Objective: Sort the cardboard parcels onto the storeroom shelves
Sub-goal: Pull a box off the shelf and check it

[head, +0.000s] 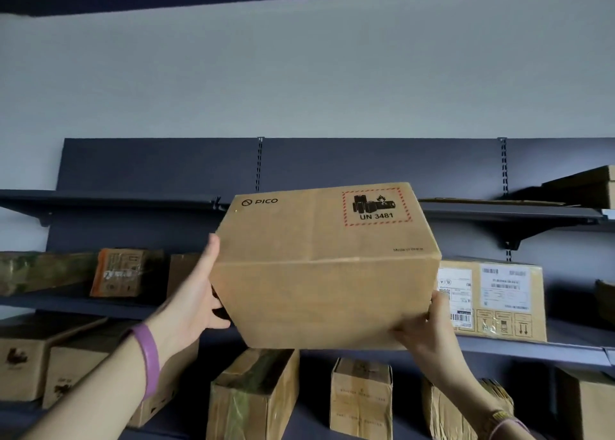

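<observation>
The left hand (pixel 196 293) lies flat against the left end of the cardboard parcel (pixel 326 266), fingers straight and pointing up, thumb hooked at the lower left corner. The right hand (pixel 427 326) cups the parcel's lower right corner, fingers curled under it and thumb up the near face. A purple band (pixel 149 359) sits on the left wrist. Between the 2 hands the parcel is held in the air, tilted with its top face toward the camera, in front of the shelving and level with the top shelf (pixel 109 198) and middle shelf (pixel 532 343); it touches neither. Its top face carries the word PICO and a red-hatched battery label reading UN 3481.

Just behind its right end, a labelled box (pixel 499 293) stands on the middle shelf. An orange-wrapped packet (pixel 119 271) leans toward that shelf's left end. Several brown boxes (pixel 361 396) stand on the shelf below.
</observation>
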Motion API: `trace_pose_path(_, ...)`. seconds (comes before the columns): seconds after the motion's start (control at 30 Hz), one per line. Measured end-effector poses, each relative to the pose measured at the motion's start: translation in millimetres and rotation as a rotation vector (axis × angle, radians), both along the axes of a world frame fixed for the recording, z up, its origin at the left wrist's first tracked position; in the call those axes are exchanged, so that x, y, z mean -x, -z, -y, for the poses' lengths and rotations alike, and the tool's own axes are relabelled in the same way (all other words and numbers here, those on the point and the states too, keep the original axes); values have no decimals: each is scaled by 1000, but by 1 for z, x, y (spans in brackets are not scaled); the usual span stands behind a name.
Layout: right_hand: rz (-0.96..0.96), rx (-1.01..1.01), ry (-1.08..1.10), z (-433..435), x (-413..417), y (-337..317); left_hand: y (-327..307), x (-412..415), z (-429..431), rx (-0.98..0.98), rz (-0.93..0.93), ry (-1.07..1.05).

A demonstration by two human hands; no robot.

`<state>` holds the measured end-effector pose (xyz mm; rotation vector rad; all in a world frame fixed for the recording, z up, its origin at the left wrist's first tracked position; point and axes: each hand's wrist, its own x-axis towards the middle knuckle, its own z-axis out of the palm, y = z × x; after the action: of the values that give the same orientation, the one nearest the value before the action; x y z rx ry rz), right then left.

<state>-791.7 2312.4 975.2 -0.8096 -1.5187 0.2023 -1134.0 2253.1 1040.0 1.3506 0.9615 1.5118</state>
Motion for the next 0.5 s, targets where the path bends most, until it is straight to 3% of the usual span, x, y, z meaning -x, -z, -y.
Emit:
trace_pose_path(0.1,130,58,84,1,-3,-3,5,0,0,-87,125,-6)
trace_pose_path(0.23,191,277,-472,17,-11,-8,15,6,2,-192,230,-31)
trace_pose_path(0.3,207,287,-633,24,-12,-10,20,10,2,-244,238,-30)
trace_pose_path(0.4,107,336,-702,30,-4,-12,29,16,-3,-283,222,17)
trace_pose_path(0.5,-18,296,-599,24,2,-8,37,22,-12,-260,224,53)
